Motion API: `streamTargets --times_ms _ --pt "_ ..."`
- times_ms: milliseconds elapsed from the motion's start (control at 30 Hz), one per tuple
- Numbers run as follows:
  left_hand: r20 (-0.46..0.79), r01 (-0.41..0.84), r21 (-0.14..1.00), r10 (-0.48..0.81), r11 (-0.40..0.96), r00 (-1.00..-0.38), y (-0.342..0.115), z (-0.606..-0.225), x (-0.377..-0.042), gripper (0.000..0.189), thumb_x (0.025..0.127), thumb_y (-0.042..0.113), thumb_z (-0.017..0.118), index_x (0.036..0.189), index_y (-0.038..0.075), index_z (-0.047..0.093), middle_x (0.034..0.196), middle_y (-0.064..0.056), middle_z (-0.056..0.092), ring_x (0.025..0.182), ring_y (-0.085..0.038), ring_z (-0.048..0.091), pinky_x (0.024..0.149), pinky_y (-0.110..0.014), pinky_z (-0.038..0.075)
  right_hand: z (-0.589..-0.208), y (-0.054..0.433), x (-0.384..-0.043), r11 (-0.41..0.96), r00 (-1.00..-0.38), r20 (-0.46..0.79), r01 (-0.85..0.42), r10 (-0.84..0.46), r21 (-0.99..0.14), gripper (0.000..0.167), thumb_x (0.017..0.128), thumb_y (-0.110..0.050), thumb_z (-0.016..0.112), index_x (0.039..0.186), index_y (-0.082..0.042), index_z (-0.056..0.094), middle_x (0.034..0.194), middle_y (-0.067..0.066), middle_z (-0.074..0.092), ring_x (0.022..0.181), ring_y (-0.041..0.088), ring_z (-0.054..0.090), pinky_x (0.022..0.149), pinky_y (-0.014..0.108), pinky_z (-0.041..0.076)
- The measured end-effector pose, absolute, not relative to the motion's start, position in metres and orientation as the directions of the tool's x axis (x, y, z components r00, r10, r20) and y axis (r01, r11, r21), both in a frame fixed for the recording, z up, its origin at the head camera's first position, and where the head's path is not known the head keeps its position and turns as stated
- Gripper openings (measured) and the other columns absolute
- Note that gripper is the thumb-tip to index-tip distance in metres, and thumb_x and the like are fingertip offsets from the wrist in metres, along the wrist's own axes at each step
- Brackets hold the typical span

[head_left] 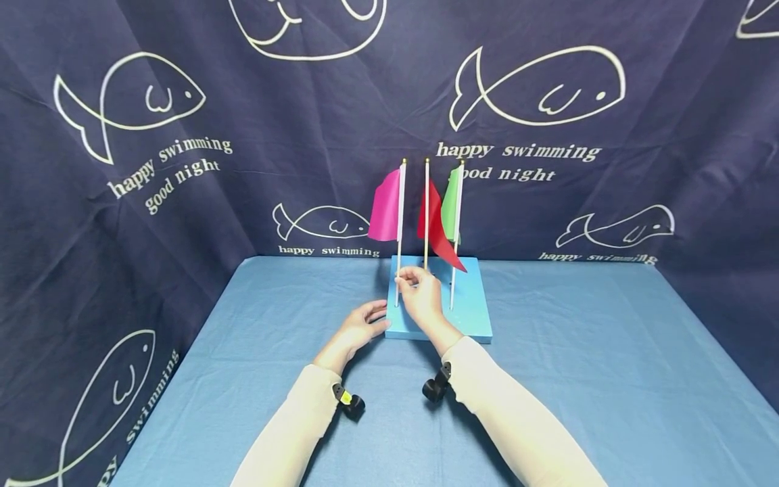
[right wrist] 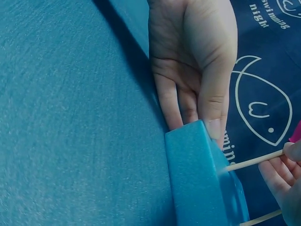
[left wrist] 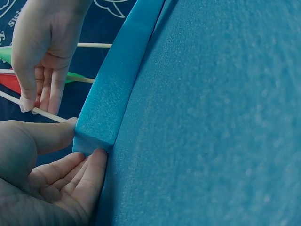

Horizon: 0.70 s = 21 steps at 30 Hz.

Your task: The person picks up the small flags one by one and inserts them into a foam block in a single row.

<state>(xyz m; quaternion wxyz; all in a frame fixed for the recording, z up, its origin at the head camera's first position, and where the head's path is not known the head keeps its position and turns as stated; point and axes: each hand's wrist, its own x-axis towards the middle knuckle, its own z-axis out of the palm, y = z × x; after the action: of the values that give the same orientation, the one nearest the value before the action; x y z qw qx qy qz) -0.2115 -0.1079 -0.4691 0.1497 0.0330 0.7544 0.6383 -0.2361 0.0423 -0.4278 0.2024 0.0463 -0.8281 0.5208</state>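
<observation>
A thick blue block (head_left: pixel 471 314) lies on the table with thin flag sticks standing in it. My right hand (head_left: pixel 422 297) pinches the lower part of the pink flag's (head_left: pixel 385 208) stick (right wrist: pixel 254 161) between thumb and fingers. That stick's foot meets the block's top near the left front corner. At that corner my left hand (head_left: pixel 359 326) holds the block, thumb on its top face and fingers against its side (left wrist: pixel 91 145). A red flag (head_left: pixel 439 233) stands behind my right hand, and a green flag (head_left: pixel 450 206) to the right.
A blue cloth (head_left: pixel 584 352) covers the table. Close behind the block hangs a dark blue curtain (head_left: pixel 341 135) with white fish drawings and lettering; it also runs along the left side. Each wrist carries a small black camera (head_left: pixel 435 389) over a pale sleeve (head_left: pixel 511 419).
</observation>
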Motion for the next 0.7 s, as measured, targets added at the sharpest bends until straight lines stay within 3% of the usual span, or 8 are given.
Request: streamTargets --times_ms 700 --pt "-0.185 -0.144 0.973 0.236 0.181 -0.954 -0.1083 -0.4694 -0.2114 0.050 0.093 0.005 0.063 0.140 0.001 0.047 0.139 -0.019 0.055 0.131 -0.030 0.050 0.102 -0.042 0.047 -0.4374 0.0374 -0.2362 0.486 -0.916 0.371 -0.258 0.151 -0.835 0.005 0.085 -0.003 0.071 0.090 -0.001 0.073 0.081 0.012 0.072 0.074 0.025 0.065 0.066 0.032 0.052"
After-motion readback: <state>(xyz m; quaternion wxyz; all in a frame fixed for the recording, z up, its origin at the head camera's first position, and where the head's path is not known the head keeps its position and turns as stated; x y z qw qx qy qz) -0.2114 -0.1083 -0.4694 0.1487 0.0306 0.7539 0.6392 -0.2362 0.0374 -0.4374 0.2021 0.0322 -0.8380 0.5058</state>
